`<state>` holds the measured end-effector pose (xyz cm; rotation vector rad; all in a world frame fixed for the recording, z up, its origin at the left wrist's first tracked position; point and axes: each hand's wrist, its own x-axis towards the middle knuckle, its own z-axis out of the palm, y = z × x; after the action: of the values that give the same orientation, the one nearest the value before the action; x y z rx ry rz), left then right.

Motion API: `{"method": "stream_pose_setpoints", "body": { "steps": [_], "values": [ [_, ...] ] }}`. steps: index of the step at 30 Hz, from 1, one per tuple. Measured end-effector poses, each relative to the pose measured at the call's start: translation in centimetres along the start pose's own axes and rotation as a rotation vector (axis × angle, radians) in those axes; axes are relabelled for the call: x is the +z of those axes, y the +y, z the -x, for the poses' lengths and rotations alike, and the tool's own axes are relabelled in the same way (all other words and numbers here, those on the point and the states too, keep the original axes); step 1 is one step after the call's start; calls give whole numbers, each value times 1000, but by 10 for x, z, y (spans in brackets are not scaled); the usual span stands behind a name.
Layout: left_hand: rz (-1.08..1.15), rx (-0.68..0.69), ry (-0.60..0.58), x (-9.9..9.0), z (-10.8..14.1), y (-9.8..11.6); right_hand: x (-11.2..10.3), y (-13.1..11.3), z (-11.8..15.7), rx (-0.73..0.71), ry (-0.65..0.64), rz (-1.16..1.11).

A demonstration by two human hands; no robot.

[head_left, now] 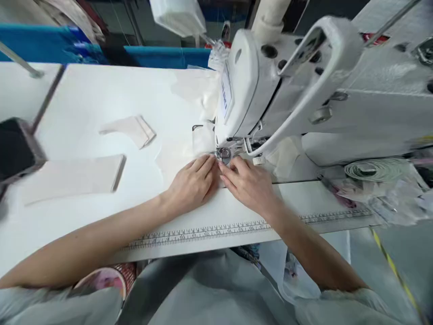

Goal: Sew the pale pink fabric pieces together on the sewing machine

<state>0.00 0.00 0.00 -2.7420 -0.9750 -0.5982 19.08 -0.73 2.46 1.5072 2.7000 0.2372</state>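
Note:
A white sewing machine (246, 85) stands over the table, its presser foot (223, 154) low between my fingertips. Thin off-white fabric (174, 158) lies flat to the left of the foot and runs under my fingers. My left hand (196, 184) presses the fabric just left of the foot, fingers together and bent. From the right, my right hand (249, 184) pinches at the fabric edge in front of the foot, thumb and forefinger close together. The needle and the cloth edge between my fingers are mostly hidden.
Cut fabric pieces (130, 128) and a longer stack (84, 178) lie on the left. A dark box-like object (16, 151) sits at the left edge. A printed ruler (216, 232) follows the front edge. Coiled pale-green cord (375, 169) and plastic bags (399, 203) are at right.

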Motion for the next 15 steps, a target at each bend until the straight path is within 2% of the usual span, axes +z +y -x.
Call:
{"method": "stream_pose_setpoints", "body": {
  "steps": [8,15],
  "values": [
    [-1,-10,-20,1,0,0,-3,0,0,24,-4,-32],
    [22,-18,-12,1,-1,-4,5,2,-1,-17,139,-55]
  ]
}}
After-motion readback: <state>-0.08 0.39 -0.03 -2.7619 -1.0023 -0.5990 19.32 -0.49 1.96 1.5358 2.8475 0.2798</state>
